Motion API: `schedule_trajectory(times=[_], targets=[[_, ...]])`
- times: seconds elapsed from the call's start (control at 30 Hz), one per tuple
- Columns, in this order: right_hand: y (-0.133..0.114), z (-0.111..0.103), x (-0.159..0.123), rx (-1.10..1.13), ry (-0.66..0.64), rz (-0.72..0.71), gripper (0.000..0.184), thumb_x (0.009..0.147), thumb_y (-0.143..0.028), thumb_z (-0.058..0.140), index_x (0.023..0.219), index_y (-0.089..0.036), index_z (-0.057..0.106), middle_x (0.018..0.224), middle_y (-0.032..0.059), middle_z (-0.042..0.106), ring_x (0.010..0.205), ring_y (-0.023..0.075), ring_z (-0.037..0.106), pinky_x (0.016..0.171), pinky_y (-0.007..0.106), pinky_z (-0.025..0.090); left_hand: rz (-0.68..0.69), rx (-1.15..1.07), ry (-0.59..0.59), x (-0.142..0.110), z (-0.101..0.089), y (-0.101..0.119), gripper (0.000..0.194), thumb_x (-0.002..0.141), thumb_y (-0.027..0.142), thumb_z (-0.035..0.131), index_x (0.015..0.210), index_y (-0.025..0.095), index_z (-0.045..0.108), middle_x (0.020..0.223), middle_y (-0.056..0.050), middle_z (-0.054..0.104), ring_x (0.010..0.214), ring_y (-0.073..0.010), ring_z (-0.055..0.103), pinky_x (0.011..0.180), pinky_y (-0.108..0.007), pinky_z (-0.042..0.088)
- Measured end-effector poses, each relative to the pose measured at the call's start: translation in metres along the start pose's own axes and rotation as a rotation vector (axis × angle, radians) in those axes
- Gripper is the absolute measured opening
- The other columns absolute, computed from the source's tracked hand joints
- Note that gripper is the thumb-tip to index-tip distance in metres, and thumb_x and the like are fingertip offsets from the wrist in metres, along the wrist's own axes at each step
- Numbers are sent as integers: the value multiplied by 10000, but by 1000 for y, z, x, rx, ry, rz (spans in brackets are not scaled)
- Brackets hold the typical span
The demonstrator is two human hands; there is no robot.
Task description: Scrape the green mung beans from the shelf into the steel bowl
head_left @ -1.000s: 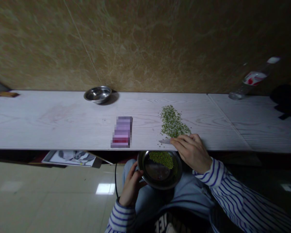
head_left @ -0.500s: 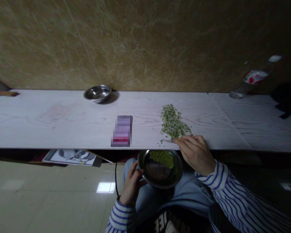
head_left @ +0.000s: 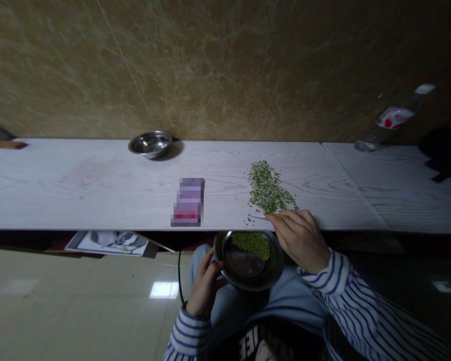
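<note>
My left hand [head_left: 206, 288] grips the left rim of a steel bowl [head_left: 245, 264], thumb on top. The bowl is held over my lap, just below the table's front edge. Small green beans [head_left: 252, 244], which look like mung beans, lie along its far side. My right hand [head_left: 298, 236] is closed on a thin, pale blade, apparently a small knife [head_left: 258, 217]; the fingers hide its handle. Its tip points left, low over the tabletop, by a few loose beans. Just beyond the hand, more green beans [head_left: 266, 188] are spread on the table.
The whitish wood table [head_left: 97, 200] runs along a marbled wall [head_left: 210, 70]. A phone with a blurred screen [head_left: 188, 201] lies left of the beans. Another steel bowl [head_left: 150, 144] stands behind it. A plastic bottle [head_left: 394, 118] and a black object [head_left: 443, 155] are at right.
My right hand has shifted slightly, and the blade is now turned more edge-on, showing thinner. The left hand and the bowl stay nearly still. The spread beans look much the same.
</note>
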State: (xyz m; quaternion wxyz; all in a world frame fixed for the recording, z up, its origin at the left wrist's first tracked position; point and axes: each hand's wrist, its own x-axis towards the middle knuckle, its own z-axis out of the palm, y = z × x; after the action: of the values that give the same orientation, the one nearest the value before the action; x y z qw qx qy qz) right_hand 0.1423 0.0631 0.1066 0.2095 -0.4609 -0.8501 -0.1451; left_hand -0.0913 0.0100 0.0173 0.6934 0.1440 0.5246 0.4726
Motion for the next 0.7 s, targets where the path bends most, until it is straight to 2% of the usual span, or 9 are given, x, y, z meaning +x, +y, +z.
schedule_trajectory(times=[0.17, 0.47, 0.6, 0.7], targets=[[-5, -1, 4, 22, -21, -12, 198, 918, -62, 523, 1046, -148, 647, 894, 63, 744, 897, 204, 619, 775, 350, 343, 7, -11, 25, 0, -1, 1, 594, 654, 299, 719, 1234, 216, 621, 938, -52, 691, 818, -215, 640, 628, -311, 538], [-2, 2, 5, 14, 22, 20, 187, 940, -80, 514, 1068, -136, 640, 874, 66, 743, 884, 203, 628, 774, 345, 352, -15, 12, 38, 2, -5, 1, 581, 657, 311, 722, 1225, 239, 619, 971, -51, 704, 830, -223, 650, 626, -310, 525], [-2, 1, 5, 8, 28, 20, 180, 934, -81, 534, 1066, -137, 642, 875, 61, 741, 876, 204, 633, 776, 348, 356, -18, -4, 2, 2, -5, 1, 610, 649, 315, 728, 1242, 245, 608, 927, -35, 700, 847, -232, 649, 662, -329, 530], [-1, 1, 3, 5, 11, 21, 171, 922, -81, 551, 1052, -138, 647, 867, 56, 738, 873, 206, 635, 775, 351, 359, -13, 10, 19, 2, -6, 1, 603, 657, 317, 722, 1245, 247, 607, 948, -40, 702, 877, -241, 654, 685, -345, 537]])
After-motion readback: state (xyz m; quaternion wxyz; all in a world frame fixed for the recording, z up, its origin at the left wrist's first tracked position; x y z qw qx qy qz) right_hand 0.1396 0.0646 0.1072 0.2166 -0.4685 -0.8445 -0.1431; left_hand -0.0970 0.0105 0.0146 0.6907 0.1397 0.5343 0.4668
